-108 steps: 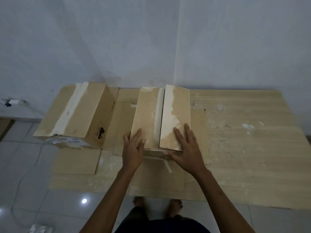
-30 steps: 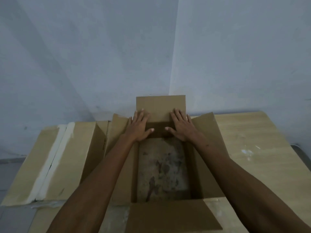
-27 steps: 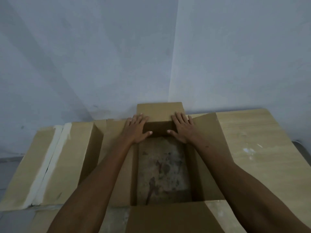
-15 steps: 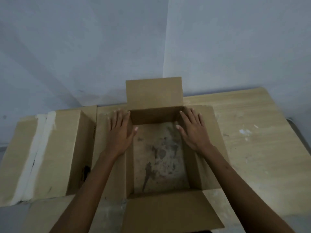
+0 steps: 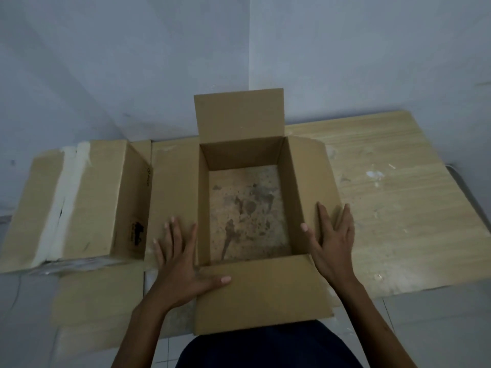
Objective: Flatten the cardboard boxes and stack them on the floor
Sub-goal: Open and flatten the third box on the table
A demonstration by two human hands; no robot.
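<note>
An open cardboard box [image 5: 239, 118] stands in front of me with all its top flaps folded outward and a stained bottom visible inside. My left hand [image 5: 180, 261] rests flat on the left flap near the front corner, thumb lying on the near flap. My right hand [image 5: 332, 237] lies flat with straight fingers on the right flap, thumb at the box's inner edge. A second, taped-shut cardboard box [image 5: 69, 203] stands just to the left, almost touching the open one.
Both boxes sit on a wooden board [image 5: 398, 195] lying on the tiled floor [image 5: 438, 328], in a corner of grey walls [image 5: 345, 49]. Flat cardboard pieces [image 5: 98, 306] lie under and in front of the left box.
Both hands slid along the side flaps from the far end of the box toward me, pressing the flaps outward. The view has drawn back a little.
</note>
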